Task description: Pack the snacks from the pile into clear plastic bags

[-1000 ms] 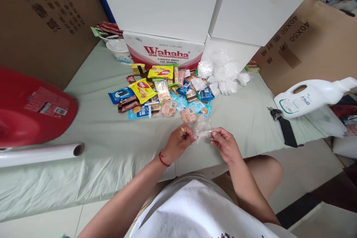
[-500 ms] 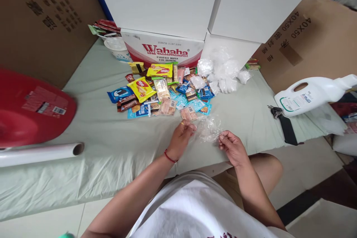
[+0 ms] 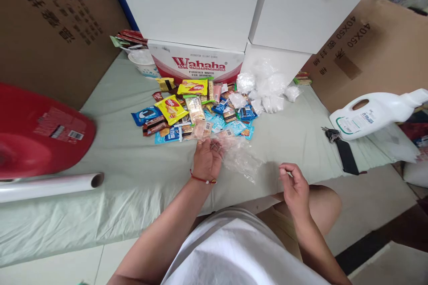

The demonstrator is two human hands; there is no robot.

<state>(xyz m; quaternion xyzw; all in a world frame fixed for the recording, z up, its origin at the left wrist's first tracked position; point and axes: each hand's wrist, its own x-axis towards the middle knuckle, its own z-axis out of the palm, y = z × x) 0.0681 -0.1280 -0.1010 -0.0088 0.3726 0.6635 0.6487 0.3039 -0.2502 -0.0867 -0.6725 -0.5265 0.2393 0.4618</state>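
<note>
My left hand (image 3: 207, 160) is turned palm up beside the front of the snack pile, its fingers curled on a clear plastic bag (image 3: 241, 160). The thin, crumpled bag spreads to the right over the cloth and partly covers a pinkish snack packet. Apart from the bag, my right hand (image 3: 294, 187) hangs over the table's front edge, fingers bent together, with nothing visible in it. Small wrapped snacks lie heaped ahead, among them a yellow nabati packet (image 3: 171, 109), a blue packet (image 3: 146, 116) and a clear-wrapped pinkish snack (image 3: 202, 129).
Crumpled clear bags (image 3: 267, 84) lie at the pile's right. Behind stands a Wahaha carton (image 3: 197, 63), with a paper cup (image 3: 143, 62) beside it. At right are a white jug (image 3: 371, 113), keys (image 3: 331, 134) and a black phone (image 3: 346, 156); at left, a red container (image 3: 43, 133) and a roll (image 3: 50, 187).
My right hand has come away from the plastic bag and moved right. My left hand has shifted slightly left and turned palm up, and the bag is now stretched out more.
</note>
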